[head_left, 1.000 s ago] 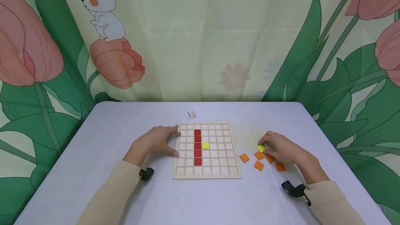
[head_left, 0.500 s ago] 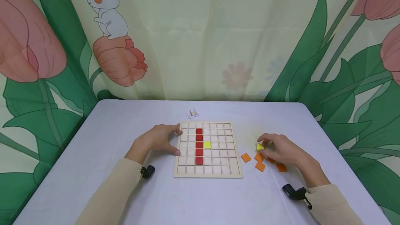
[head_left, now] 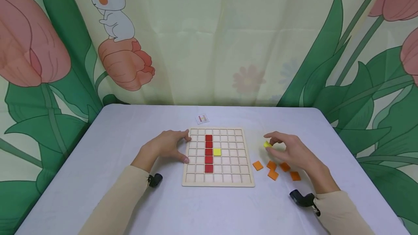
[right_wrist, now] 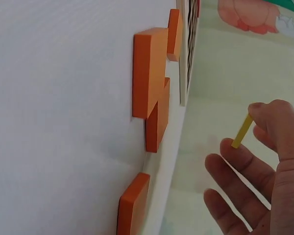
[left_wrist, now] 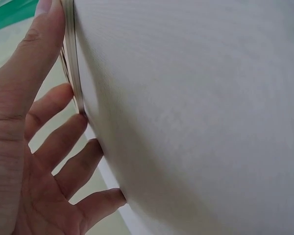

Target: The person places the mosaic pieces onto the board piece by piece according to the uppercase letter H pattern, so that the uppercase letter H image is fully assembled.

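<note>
A wooden grid board [head_left: 218, 184] lies on the table, with a column of several red tiles [head_left: 209, 152] and one yellow tile [head_left: 217, 152] just right of that column. My left hand [head_left: 164, 144] touches the board's left side, thumb and fingers spread along the edge; its fingertips [left_wrist: 120, 196] reach down to the cloth. Between thumb and index finger, my right hand [head_left: 292, 151] pinches a second yellow tile [right_wrist: 242, 130], lifted off the table and held on edge in the right wrist view. Several loose orange tiles [head_left: 273, 175] lie below that hand, right of the board.
A small printed card [head_left: 202, 119] with a coloured grid lies behind the board. White cloth covers the table [head_left: 137, 119], and a curtain [head_left: 196, 46] with tulips and a white cartoon animal hangs past its far edge. Each wrist carries a black camera [head_left: 155, 180].
My right hand has picked the yellow tile up from among the orange ones and moved away from me and slightly left. The left hand stays at the board's edge.
</note>
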`<state>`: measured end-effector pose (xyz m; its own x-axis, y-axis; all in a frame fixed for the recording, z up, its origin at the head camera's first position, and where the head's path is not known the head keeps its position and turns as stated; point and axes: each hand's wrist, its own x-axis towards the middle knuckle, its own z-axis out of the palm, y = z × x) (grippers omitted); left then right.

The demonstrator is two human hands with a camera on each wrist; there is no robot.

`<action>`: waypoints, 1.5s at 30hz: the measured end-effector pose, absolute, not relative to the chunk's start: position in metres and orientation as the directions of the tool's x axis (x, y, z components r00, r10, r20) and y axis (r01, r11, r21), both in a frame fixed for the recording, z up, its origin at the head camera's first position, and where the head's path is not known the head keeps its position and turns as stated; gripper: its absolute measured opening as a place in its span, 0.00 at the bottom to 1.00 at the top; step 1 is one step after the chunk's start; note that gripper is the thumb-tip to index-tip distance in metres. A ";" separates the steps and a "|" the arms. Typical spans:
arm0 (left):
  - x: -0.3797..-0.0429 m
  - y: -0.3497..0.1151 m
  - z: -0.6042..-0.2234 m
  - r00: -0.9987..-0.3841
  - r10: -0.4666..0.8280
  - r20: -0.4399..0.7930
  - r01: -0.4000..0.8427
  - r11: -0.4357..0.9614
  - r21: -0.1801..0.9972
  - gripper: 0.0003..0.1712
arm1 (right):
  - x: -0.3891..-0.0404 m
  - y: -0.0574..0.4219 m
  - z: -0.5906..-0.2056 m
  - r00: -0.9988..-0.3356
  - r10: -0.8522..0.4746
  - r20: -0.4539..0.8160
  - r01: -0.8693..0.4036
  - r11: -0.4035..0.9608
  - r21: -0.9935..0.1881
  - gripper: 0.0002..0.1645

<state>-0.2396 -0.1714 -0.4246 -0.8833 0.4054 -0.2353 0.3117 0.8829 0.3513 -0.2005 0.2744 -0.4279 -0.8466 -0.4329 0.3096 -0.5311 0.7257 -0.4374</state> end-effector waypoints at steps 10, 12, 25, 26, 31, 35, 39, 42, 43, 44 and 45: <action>-0.235 -0.176 -0.426 -0.888 0.393 -0.240 0.300 0.889 0.345 0.48 | -0.216 0.245 -0.427 -0.767 -0.472 0.435 -0.636 0.651 -0.414 0.22; -0.235 -0.176 -0.426 -0.886 0.404 -0.228 0.312 0.882 0.352 0.47 | -0.219 0.240 -0.426 -0.766 -0.471 0.438 -0.638 0.643 -0.424 0.23; -0.240 -0.171 -0.426 -0.886 0.405 -0.226 0.313 0.882 0.353 0.49 | -0.226 0.205 -0.424 -0.762 -0.461 0.455 -0.647 0.588 -0.486 0.24; -0.240 -0.170 -0.427 -0.887 0.402 -0.229 0.309 0.883 0.354 0.49 | -0.227 0.202 -0.424 -0.764 -0.464 0.448 -0.644 0.588 -0.490 0.24; -0.238 -0.170 -0.427 -0.891 0.392 -0.228 0.297 0.884 0.360 0.50 | -0.228 0.191 -0.425 -0.768 -0.494 0.409 -0.641 0.573 -0.511 0.24; -0.238 -0.173 -0.429 -0.896 0.383 -0.225 0.295 0.892 0.343 0.51 | -0.228 0.182 -0.427 -0.758 -0.541 0.365 -0.647 0.546 -0.533 0.24; -0.238 -0.176 -0.431 -0.895 0.394 -0.209 0.312 0.888 0.339 0.50 | -0.229 0.175 -0.431 -0.751 -0.561 0.349 -0.653 0.551 -0.520 0.25; -0.239 -0.176 -0.431 -0.892 0.407 -0.196 0.323 0.878 0.353 0.49 | -0.228 0.171 -0.433 -0.747 -0.551 0.371 -0.663 0.584 -0.469 0.25; -0.239 -0.175 -0.431 -0.891 0.411 -0.193 0.326 0.875 0.356 0.49 | -0.228 0.170 -0.434 -0.745 -0.547 0.381 -0.666 0.595 -0.450 0.25; -0.239 -0.175 -0.430 -0.891 0.411 -0.192 0.326 0.875 0.358 0.49 | -0.228 0.169 -0.434 -0.748 -0.542 0.383 -0.663 0.612 -0.431 0.25; -0.239 -0.174 -0.430 -0.890 0.415 -0.188 0.330 0.873 0.360 0.48 | -0.228 0.168 -0.434 -0.753 -0.537 0.381 -0.658 0.624 -0.422 0.25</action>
<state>-0.2394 -0.1740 -0.4297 -0.8903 0.4145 -0.1885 0.3302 0.8727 0.3597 -0.2278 0.1679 -0.4337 -0.7527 -0.5367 0.3814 -0.6583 0.6235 -0.4217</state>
